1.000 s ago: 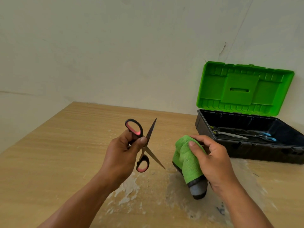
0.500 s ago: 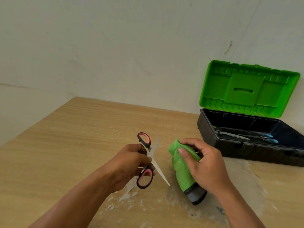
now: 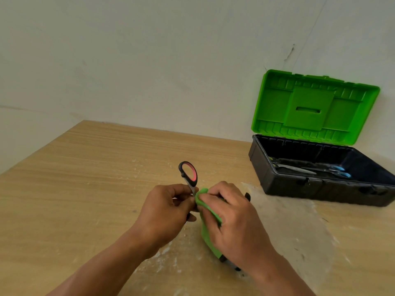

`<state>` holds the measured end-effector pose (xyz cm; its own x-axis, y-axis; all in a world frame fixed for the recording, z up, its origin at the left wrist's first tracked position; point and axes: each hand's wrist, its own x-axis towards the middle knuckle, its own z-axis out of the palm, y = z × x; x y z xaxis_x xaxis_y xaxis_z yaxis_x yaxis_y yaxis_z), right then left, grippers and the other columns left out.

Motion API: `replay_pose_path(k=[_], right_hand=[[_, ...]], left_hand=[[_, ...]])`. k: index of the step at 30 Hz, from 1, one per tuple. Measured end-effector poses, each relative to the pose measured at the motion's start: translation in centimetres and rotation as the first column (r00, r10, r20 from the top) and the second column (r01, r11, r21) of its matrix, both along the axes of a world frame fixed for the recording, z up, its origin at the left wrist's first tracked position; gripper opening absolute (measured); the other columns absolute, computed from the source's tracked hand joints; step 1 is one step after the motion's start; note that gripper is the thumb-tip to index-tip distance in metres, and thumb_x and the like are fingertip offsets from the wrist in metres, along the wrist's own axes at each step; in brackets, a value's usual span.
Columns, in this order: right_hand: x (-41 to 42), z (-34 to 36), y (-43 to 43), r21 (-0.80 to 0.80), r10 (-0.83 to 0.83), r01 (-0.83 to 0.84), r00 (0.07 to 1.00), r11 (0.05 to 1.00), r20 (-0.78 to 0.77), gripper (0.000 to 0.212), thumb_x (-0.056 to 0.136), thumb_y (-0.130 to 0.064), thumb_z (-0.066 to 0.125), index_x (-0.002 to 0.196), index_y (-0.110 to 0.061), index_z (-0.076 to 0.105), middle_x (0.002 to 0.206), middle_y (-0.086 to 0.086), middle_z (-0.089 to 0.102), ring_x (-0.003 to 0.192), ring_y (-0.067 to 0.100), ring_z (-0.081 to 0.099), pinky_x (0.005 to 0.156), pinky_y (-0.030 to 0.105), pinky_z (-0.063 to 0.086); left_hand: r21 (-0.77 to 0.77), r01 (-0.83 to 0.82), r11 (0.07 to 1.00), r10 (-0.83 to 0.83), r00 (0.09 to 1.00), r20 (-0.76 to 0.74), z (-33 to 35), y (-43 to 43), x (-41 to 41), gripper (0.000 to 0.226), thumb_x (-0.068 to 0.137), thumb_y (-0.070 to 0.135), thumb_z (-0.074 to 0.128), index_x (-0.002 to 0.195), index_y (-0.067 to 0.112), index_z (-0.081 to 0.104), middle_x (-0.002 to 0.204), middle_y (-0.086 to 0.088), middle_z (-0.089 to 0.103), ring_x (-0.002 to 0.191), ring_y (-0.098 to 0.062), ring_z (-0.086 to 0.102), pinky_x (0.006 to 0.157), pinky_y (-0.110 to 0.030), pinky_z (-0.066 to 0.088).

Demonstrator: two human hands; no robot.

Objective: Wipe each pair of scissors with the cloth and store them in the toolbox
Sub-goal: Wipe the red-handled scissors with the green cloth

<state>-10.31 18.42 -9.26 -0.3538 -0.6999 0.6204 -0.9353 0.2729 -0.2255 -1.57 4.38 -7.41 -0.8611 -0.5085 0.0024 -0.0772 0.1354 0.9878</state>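
A wooden table (image 3: 85, 189) meets a pale wall (image 3: 149, 60). Over the table the left hand (image 3: 166, 210) grips the scissors (image 3: 189, 174) near the pivot, one pink-lined loop standing above the fingers. The right hand (image 3: 233, 218), touching the left, clamps the green cloth (image 3: 208, 233) where the blades run, hiding them. Well to the right sits the toolbox (image 3: 299, 184), lid (image 3: 310, 107) up, blue scissors (image 3: 339, 171) inside.

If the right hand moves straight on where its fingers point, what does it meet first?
Probably the scissors held in the left hand; its cloth seems to touch them.
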Motion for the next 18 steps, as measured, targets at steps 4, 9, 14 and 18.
replay_pose_path(k=[4, 9, 14, 18], right_hand=[[-1.0, -0.1, -0.1, -0.06, -0.109, 0.109, 0.994, 0.992, 0.003, 0.021, 0.097, -0.021, 0.062, 0.108, -0.008, 0.075, 0.094, 0.0, 0.056, 0.086, 0.015, 0.055, 0.067, 0.029, 0.053], [-0.1, 0.0, -0.1, -0.029, -0.036, 0.036, 0.999, 0.999, -0.014, 0.019, 0.1, -0.018, 0.061, 0.106, -0.005, 0.073, 0.095, 0.002, 0.055, 0.086, 0.017, 0.054, 0.067, 0.029, 0.05], [-1.5, -0.1, -0.1, -0.079, -0.136, 0.14, 0.989, 0.987, 0.053, 0.018, 0.096, -0.019, 0.066, 0.107, -0.009, 0.076, 0.091, -0.003, 0.054, 0.082, 0.009, 0.051, 0.068, 0.014, 0.042], [-0.5, 0.2, 0.1, -0.1, -0.012, 0.017, 0.999, 0.995, 0.048, 0.02, 0.097, -0.018, 0.067, 0.111, -0.007, 0.076, 0.095, 0.0, 0.058, 0.085, 0.01, 0.056, 0.07, 0.018, 0.05]], left_hand=[[-0.144, -0.033, 0.989, 0.031, 0.999, -0.012, -0.2, 0.7, 0.2, 0.026, 0.094, 0.007, 0.061, 0.086, 0.029, 0.072, 0.08, -0.004, 0.075, 0.063, -0.01, 0.071, 0.056, -0.021, 0.055], [-0.149, -0.01, 0.989, 0.003, 0.999, -0.042, -0.2, 0.8, 0.2, 0.026, 0.095, 0.005, 0.059, 0.092, 0.023, 0.077, 0.083, 0.0, 0.062, 0.067, -0.014, 0.069, 0.063, -0.026, 0.054], [-0.023, -0.067, 0.997, 0.066, 0.997, -0.041, -0.6, 0.7, -0.2, 0.023, 0.095, 0.004, 0.059, 0.091, 0.021, 0.075, 0.074, 0.0, 0.068, 0.061, -0.014, 0.063, 0.067, -0.044, 0.054], [0.051, -0.052, 0.997, 0.056, 0.995, -0.085, -0.1, 0.7, 0.0, 0.031, 0.095, 0.003, 0.058, 0.095, 0.031, 0.071, 0.067, 0.001, 0.068, 0.061, -0.018, 0.061, 0.067, -0.039, 0.053]])
